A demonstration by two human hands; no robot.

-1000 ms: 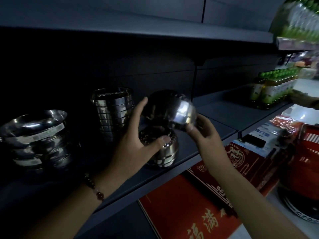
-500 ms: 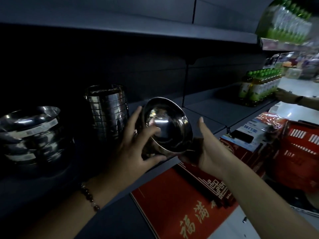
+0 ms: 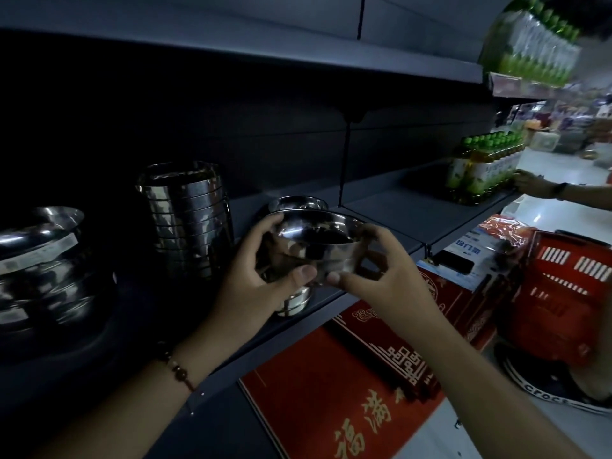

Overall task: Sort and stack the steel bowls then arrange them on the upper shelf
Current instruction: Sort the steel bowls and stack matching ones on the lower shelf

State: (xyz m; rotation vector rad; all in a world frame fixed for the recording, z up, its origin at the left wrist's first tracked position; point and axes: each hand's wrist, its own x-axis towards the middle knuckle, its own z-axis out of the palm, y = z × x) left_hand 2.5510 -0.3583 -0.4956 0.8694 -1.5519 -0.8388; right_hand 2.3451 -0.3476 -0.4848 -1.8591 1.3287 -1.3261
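A steel bowl [image 3: 314,246] is held upright, mouth up, between both my hands, just above the dark shelf [image 3: 390,210]. My left hand [image 3: 255,276] grips its left side, thumb under the base. My right hand [image 3: 381,276] grips the right rim and base. Under the bowl a short stack of small steel bowls [image 3: 294,303] stands near the shelf edge, mostly hidden. Another bowl [image 3: 298,203] shows behind. A tall stack of steel bowls [image 3: 188,220] stands to the left, and a stack of wide bowls [image 3: 39,270] at the far left.
Red boxes [image 3: 331,392] lie below the shelf edge. A red shopping basket [image 3: 563,293] stands at right. Green-capped bottles [image 3: 480,170] sit far right on the shelf, where another person's hand [image 3: 530,185] reaches. An upper shelf [image 3: 265,48] runs overhead.
The bowl has turned from tilted toward me to upright with its mouth up. Both hands now wrap its sides and it sits lower over the small stack.
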